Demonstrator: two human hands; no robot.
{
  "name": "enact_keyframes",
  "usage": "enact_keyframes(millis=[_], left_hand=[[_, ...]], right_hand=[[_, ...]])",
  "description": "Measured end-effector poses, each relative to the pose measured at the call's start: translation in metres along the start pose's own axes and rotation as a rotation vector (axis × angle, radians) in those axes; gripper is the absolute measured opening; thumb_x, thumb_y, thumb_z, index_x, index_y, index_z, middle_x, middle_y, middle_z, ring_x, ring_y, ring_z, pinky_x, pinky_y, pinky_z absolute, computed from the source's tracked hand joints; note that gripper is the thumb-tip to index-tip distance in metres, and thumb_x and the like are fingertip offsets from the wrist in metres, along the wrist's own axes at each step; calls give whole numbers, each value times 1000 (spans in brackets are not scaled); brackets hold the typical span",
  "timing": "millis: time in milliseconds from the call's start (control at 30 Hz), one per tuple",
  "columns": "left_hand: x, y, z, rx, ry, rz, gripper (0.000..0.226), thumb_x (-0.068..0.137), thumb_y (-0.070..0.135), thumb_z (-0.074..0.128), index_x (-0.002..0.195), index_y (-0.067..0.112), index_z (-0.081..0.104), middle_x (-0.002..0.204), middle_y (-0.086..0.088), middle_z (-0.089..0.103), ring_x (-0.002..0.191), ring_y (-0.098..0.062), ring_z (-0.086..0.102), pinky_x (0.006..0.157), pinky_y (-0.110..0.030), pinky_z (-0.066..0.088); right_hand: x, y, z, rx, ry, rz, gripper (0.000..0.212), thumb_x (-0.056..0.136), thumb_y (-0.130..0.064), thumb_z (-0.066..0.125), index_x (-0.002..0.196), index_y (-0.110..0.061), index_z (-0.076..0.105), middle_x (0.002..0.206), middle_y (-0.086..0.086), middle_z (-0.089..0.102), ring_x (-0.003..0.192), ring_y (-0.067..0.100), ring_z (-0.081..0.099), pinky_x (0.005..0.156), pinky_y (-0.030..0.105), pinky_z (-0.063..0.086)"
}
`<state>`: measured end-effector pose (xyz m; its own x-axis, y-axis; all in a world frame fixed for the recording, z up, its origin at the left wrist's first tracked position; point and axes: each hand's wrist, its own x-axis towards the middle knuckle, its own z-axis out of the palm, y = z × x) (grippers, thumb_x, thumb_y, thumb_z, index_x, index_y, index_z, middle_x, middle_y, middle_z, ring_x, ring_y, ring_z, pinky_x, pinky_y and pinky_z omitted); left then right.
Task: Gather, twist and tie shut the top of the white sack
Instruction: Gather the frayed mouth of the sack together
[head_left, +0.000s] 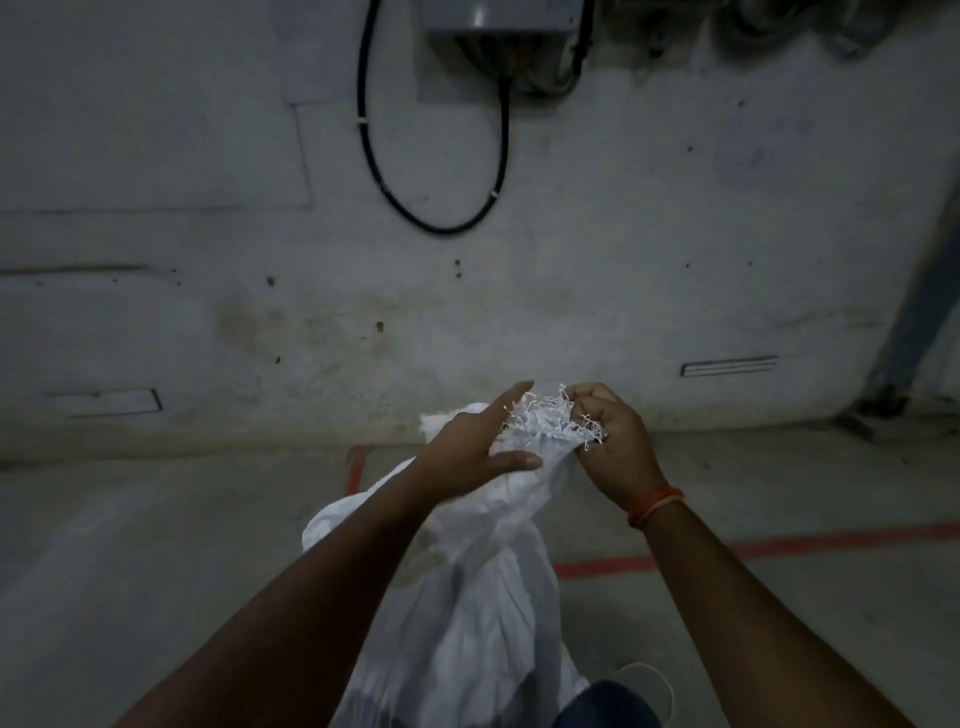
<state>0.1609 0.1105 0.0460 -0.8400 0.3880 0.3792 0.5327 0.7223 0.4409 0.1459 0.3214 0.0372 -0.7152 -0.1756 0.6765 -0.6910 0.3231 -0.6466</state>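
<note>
A: Where is the white sack (483, 613) right now?

B: It stands on the concrete floor (156, 545) in front of the person, near the wall (571, 260). Its top is drawn up into a loose bunch, with the frayed edge (545, 421) sticking out between the two hands.

A: And the hands?

B: The right hand (613, 441) is curled with its fingers (592, 410) pinched closed on the frayed edge. The left hand (478, 441) lies against the bunched cloth with its fingers spread apart, thumb on the near side and forefinger pointing up past the fray. It is touching the sack, not squeezing it.

A: So the gathering looks only half done?

B: That is my reading. A fold of cloth pokes out beyond the left wrist, and the neck below looks slack.

A: How should this step go, then?

B: I would sweep that stray fold in first, then close the left hand around the whole neck, below the fray. The right can hold the edge high while the left collects. Twisting before everything is in would probably leave a gap, and the loose threads offer a poor hold by themselves.
</note>
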Motion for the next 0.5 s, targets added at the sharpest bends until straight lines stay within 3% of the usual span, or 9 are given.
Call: enact_keyframes(millis=[133,233,300,400,500], left_hand=[[20,6,-21,20,-22,51,71,84,54,72,146,31,46,140,5,62,125,-15,60,106,-32,47],[28,3,-32,94,60,89,40,87,46,73,119,22,69,118,0,74,107,-19,69,86,-27,49],[30,-2,-36,163,167,103,29,88,43,73,101,17,73,98,-3,78,90,-22,72,70,-24,44],[30,-4,-42,180,243,93,29,89,43,71,95,15,75,88,-3,78,79,-21,72,65,-22,40],[32,-6,-51,229,295,100,31,86,43,67,90,13,74,84,-7,76,77,-28,71,66,-29,45]], right_hand=[[19,-15,-5,105,-25,-32,7,79,-1,73,85,-3,75,101,11,67,96,21,68,87,32,54],[26,-21,0,144,-6,-58,7,78,3,73,81,-3,70,96,11,67,91,22,68,83,34,54],[26,-23,5,254,59,15,15,77,4,72,82,-6,62,93,9,67,86,20,65,80,33,52],[19,-22,17,430,174,164,29,78,7,69,99,-7,55,98,10,63,87,14,61,80,30,52],[6,-17,30,491,117,250,40,75,-14,73,110,-10,55,98,3,61,86,10,59,81,30,51]])
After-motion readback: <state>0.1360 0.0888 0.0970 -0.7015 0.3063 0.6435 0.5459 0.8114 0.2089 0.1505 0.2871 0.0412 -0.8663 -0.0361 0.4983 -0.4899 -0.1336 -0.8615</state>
